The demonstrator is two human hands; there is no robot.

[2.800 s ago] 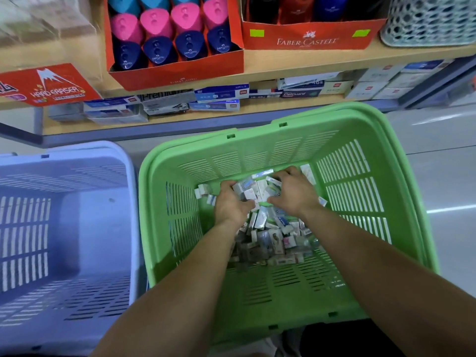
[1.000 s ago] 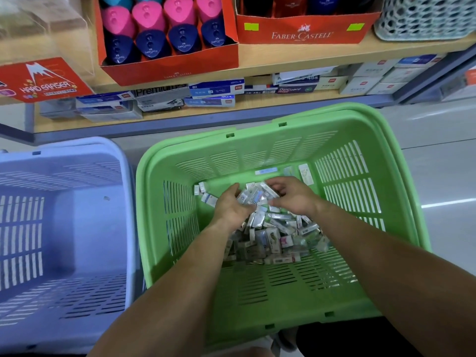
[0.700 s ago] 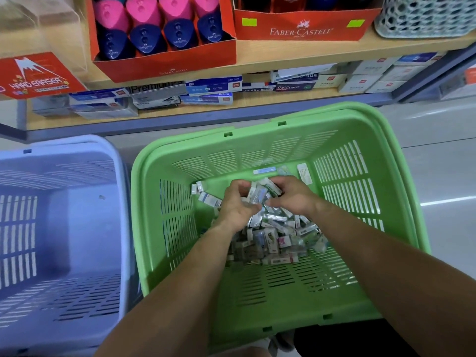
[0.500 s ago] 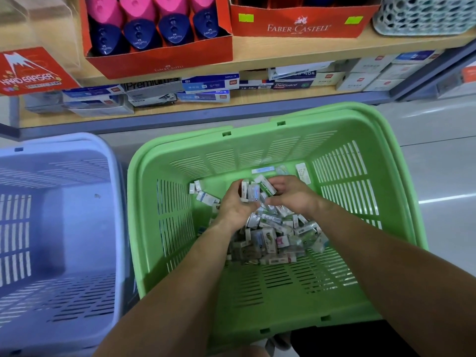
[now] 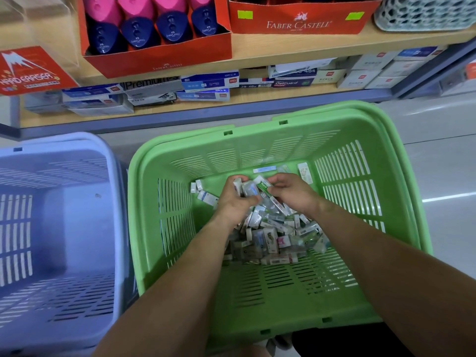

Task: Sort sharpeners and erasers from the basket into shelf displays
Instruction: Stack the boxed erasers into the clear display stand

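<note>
A green basket (image 5: 283, 292) sits on the floor with a pile of small boxed erasers (image 5: 275, 235) at its far end. Both my hands are inside it above the pile. My left hand (image 5: 235, 199) grips a small stack of erasers (image 5: 246, 188) held upright. My right hand (image 5: 293, 193) pinches a green-labelled eraser (image 5: 264, 188) against that stack. On the shelf above stands a red display box of pink and blue sharpeners (image 5: 154, 32).
A blue basket (image 5: 56, 228) stands to the left of the green one. A red hard-eraser display (image 5: 28, 70) is at the left of the shelf, a red Faber-Castell box (image 5: 298, 21) at the right. Flat stationery boxes (image 5: 203, 86) line the lower shelf. Pale floor lies to the right.
My hands have gathered erasers from the pile and lifted them slightly. The left hand now holds a stack, and the right hand has brought a green-labelled eraser to it.
</note>
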